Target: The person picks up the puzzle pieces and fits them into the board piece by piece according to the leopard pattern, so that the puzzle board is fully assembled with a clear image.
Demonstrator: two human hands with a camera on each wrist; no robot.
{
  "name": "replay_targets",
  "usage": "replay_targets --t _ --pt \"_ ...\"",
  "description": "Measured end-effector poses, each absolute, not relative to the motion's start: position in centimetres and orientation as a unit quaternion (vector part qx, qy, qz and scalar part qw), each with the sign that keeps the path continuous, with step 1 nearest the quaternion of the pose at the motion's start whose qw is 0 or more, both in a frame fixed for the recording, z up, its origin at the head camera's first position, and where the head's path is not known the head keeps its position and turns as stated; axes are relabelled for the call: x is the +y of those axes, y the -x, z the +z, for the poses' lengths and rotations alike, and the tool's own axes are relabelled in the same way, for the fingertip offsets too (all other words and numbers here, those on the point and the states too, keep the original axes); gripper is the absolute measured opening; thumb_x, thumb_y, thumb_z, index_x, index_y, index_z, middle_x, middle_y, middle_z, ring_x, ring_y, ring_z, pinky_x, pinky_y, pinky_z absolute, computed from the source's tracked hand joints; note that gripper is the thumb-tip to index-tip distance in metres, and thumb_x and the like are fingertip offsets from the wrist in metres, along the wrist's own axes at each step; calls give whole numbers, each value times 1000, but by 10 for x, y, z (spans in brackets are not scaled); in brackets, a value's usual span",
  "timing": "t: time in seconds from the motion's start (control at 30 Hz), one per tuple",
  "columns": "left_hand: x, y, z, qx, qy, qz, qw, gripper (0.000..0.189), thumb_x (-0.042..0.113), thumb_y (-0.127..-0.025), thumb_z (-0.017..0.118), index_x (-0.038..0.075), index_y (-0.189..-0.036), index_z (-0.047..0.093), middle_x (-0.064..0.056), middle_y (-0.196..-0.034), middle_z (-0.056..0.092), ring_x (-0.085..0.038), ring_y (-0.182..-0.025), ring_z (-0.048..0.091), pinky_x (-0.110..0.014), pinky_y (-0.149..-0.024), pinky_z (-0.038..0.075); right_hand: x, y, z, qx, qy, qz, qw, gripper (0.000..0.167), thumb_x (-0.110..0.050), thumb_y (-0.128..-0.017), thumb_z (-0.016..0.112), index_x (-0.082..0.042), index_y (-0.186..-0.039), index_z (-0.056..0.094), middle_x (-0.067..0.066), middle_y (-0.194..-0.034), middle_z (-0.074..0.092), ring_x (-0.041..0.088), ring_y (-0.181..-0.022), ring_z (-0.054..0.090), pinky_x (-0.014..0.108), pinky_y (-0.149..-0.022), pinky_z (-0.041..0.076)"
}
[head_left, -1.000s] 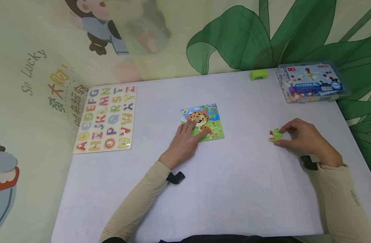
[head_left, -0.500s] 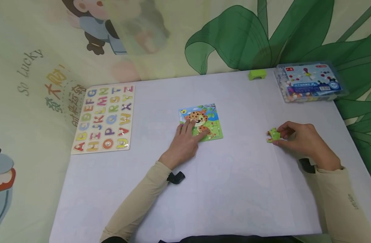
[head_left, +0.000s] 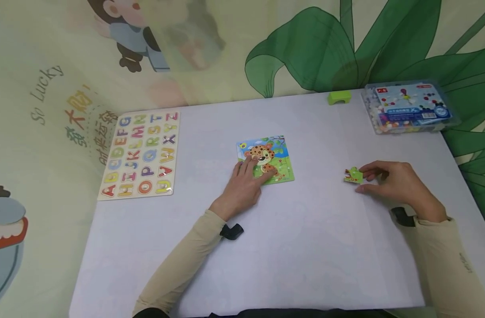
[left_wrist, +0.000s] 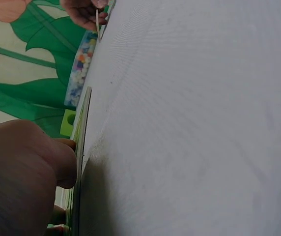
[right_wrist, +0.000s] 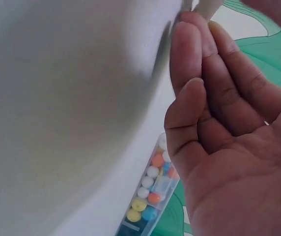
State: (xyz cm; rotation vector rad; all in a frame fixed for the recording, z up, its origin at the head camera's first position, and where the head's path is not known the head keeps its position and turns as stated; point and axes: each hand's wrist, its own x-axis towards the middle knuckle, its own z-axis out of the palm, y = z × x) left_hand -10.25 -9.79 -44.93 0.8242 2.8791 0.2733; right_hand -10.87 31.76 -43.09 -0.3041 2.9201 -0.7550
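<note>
In the head view, my left hand (head_left: 242, 185) rests with extended fingers on a small square jigsaw puzzle (head_left: 282, 165) showing a cartoon leopard on green grass. From the left wrist view, the puzzle's edge (left_wrist: 85, 118) appears as a thin flat board beneath those fingers. Off to the right, my right hand (head_left: 399, 185) holds a small green puzzle piece (head_left: 353, 176) at its index fingertip, the thumb tip just below the piece's lower edge. The right wrist view shows the other fingers (right_wrist: 229, 83) bent inward; the piece is mostly hidden there.
An alphabet board (head_left: 139, 154) with colourful letters lies at the left of the white table (head_left: 306, 247). A green arch block (head_left: 339, 97) and a clear box (head_left: 409, 108) of coloured beads stand at the back right, against a printed curtain (head_left: 210, 79).
The green puzzle piece has turned in my right fingers and shifted slightly left. My right hand has dropped a little toward the front. My left hand stays on the puzzle.
</note>
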Motion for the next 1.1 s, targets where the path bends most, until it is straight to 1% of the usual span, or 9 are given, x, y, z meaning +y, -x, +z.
replay_targets --t 0.17,0.33,0.43,0.57,0.67,0.73,0.83,0.9,1.1 --pt "-97 103 -450 956 -273 85 67 59 13 -107 53 35 -161 46 -27 -169 29 -47 -161 24 -61 -130 24 317 109 -432 961 97 -254 52 48 -31 -78 97 -1 -111 78 5 -87 76 20 -81 59 15 -65 41" --pt "-97 104 -450 956 -272 83 72 59 14 -107 52 36 -162 46 -27 -170 28 -46 -161 22 -61 -130 23 318 109 -434 959 97 -262 41 43 -27 -82 94 -1 -111 78 5 -87 76 14 -78 59 12 -65 41" --pt "-98 105 -450 955 -274 83 73 59 14 -107 53 36 -162 45 -27 -170 28 -46 -161 22 -61 -130 23 316 110 -434 959 92 -264 42 43 -26 -81 94 0 -113 78 7 -87 77 15 -78 60 12 -65 41" --pt "-98 104 -450 954 -278 82 71 58 14 -107 54 35 -161 46 -26 -169 31 -46 -161 24 -61 -130 24 313 110 -433 960 85 -263 45 45 -24 -80 95 0 -113 78 7 -86 76 16 -76 56 17 -62 41" --pt "-98 103 -450 954 -280 85 72 58 14 -107 55 34 -161 46 -27 -168 31 -46 -161 24 -61 -130 24 309 110 -431 959 94 -265 24 43 -21 -78 97 0 -111 80 8 -84 76 14 -73 54 18 -61 39" --pt "-98 103 -449 953 -279 87 75 58 14 -107 54 34 -161 46 -27 -168 31 -46 -161 24 -61 -130 23 304 111 -429 956 108 -273 3 40 -18 -77 97 0 -109 80 8 -84 77 12 -72 55 16 -61 38" --pt "-98 103 -449 953 -279 88 81 58 14 -107 53 34 -162 45 -27 -169 30 -47 -161 23 -62 -130 23 292 114 -427 947 133 -292 -22 35 -13 -77 95 -1 -107 81 8 -85 78 12 -73 59 14 -65 39" --pt "-98 104 -448 953 -278 88 83 58 13 -108 53 34 -162 45 -28 -169 29 -47 -161 22 -62 -130 22 279 118 -425 941 149 -304 -25 35 -12 -78 95 -3 -108 81 7 -86 78 14 -75 62 14 -67 40" --pt "-98 103 -446 953 -279 76 89 57 13 -109 49 32 -162 43 -29 -170 25 -48 -161 20 -63 -130 23 228 141 -429 923 209 -323 11 38 -16 -76 98 -6 -108 80 2 -86 77 18 -78 67 24 -69 44"
